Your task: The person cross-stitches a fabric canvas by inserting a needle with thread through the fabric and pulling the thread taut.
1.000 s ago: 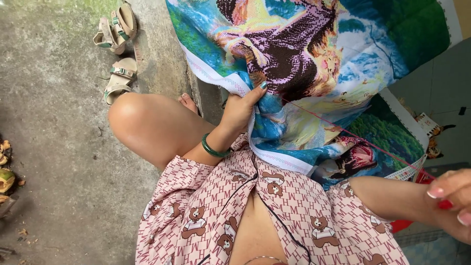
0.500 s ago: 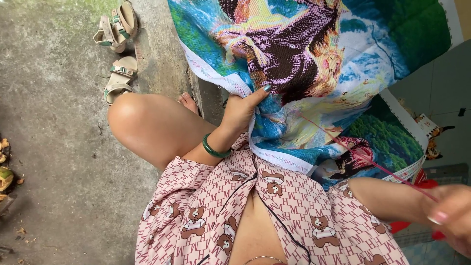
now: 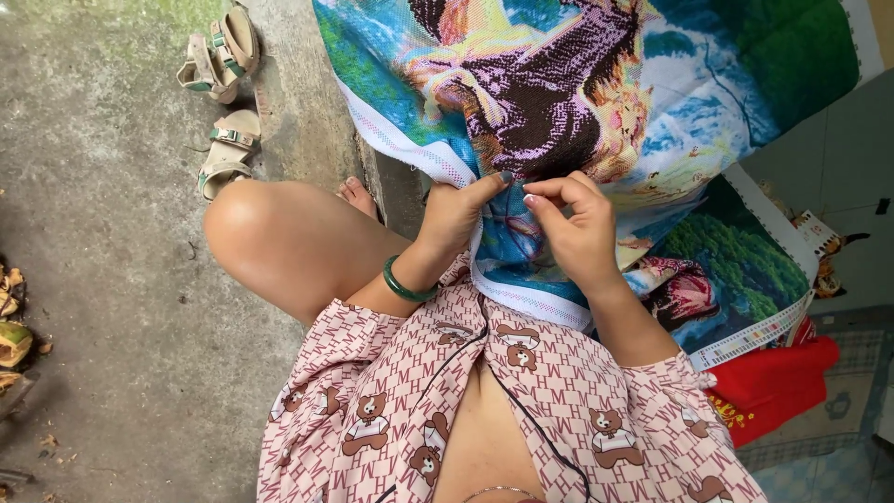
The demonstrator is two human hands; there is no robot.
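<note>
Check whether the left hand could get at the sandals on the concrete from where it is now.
Probably not without letting go. The left hand is pinching the embroidered cloth, and the raised knee sits between it and the sandals, which lie well beyond it.

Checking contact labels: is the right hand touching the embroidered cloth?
Touching. The head view shows the right hand lying on the embroidered cloth, fingertips pinched at its surface with no gap, beside the left hand gripping the cloth's edge.

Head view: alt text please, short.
Both hands meet on a large colourful cross-stitch cloth: left hand pinches its edge, right hand pinches at the stitching. Green bangle on left wrist; sandals on concrete beyond the knee.
</note>
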